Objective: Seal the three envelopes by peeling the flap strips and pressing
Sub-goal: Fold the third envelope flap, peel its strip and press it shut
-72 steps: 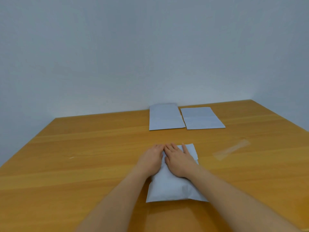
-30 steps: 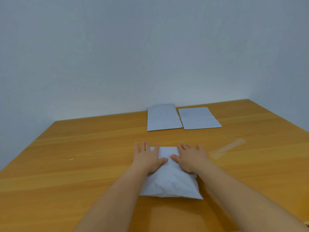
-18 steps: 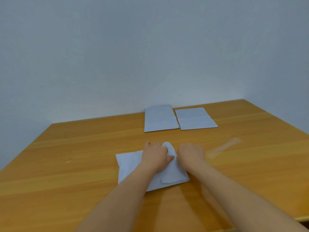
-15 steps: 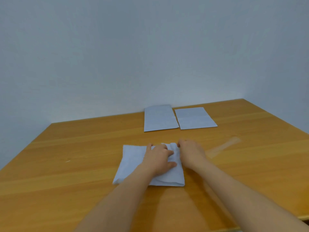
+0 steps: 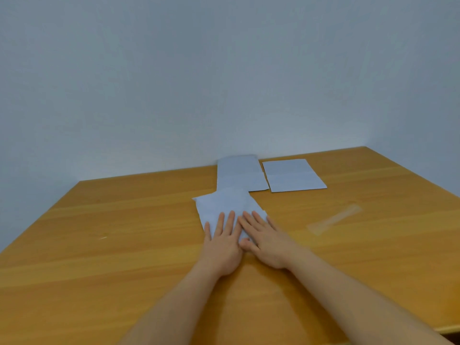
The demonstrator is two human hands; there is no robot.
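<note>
A white envelope (image 5: 225,204) lies flat in the middle of the wooden table (image 5: 124,257), its far end overlapping a second white envelope (image 5: 237,170) at the back. A third white envelope (image 5: 292,175) lies to the right of that one. My left hand (image 5: 222,241) and my right hand (image 5: 265,239) rest side by side, palms down with fingers spread, on the near end of the middle envelope. Neither hand grips anything. A clear peeled strip (image 5: 333,219) lies on the table to the right.
A pale grey wall (image 5: 224,70) rises right behind the table's far edge. The table's right edge runs diagonally near the strip, and its front right corner shows at the lower right.
The near envelope has turned from lying sideways to lengthwise and slid away from me onto the back envelope. Both hands went from curled on it to flat on its near end.
</note>
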